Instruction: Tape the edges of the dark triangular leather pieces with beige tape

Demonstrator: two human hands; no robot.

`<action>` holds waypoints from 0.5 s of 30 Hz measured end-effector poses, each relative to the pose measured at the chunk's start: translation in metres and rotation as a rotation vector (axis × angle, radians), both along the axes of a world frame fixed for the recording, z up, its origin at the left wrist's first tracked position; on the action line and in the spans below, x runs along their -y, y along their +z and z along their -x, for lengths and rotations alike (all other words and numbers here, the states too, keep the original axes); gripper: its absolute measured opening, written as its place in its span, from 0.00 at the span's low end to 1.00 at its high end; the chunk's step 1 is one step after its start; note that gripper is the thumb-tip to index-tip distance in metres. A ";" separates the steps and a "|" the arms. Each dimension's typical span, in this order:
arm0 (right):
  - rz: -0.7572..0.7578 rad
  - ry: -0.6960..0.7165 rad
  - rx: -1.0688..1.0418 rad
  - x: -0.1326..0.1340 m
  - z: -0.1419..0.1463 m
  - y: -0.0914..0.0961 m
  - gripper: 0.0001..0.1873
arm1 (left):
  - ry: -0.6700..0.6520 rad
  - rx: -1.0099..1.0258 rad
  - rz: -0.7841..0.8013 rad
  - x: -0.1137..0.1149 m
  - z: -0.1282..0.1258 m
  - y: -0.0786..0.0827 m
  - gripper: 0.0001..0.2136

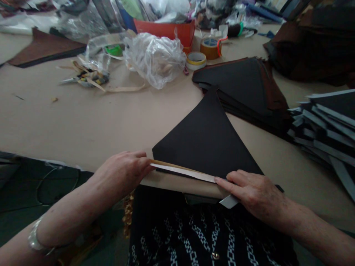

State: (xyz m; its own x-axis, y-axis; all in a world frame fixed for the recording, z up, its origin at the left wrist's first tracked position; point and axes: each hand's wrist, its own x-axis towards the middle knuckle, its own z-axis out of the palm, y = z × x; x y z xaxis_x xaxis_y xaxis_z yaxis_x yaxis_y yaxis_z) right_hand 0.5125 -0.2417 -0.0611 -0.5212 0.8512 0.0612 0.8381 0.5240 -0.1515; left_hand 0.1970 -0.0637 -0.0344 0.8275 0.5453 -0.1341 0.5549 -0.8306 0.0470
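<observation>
A dark, roughly triangular leather-like piece (pixel 202 136) lies flat at the table's near edge, its narrow tip pointing away from me. Along its near edge runs a narrow white strip (pixel 185 171) with a tan upper border. My left hand (pixel 129 168) pinches the strip's left end between thumb and fingers. Farther right, my right hand (pixel 249 188) presses the strip with its index finger, other fingers curled. A white flat end (pixel 229 201) sticks out below that hand; whether it belongs to the same strip is hidden.
Right of the piece are a stack of dark pieces (pixel 235 85) and a pile of white-edged dark pieces (pixel 327 129). Behind stand a crumpled plastic bag (pixel 155 59), tape rolls (pixel 210 48) and a red box (pixel 166 31). Scraps (pixel 91 75) lie left.
</observation>
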 end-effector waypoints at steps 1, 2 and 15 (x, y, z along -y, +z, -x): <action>-0.004 0.005 0.003 0.000 0.000 0.000 0.24 | -0.017 0.012 -0.009 0.000 0.001 -0.001 0.17; -0.007 0.010 0.005 0.000 0.000 0.000 0.24 | -0.035 0.022 -0.024 0.000 0.003 -0.001 0.16; -0.014 0.039 -0.013 -0.001 0.000 -0.001 0.23 | 0.136 -0.070 -0.157 -0.010 0.044 0.002 0.17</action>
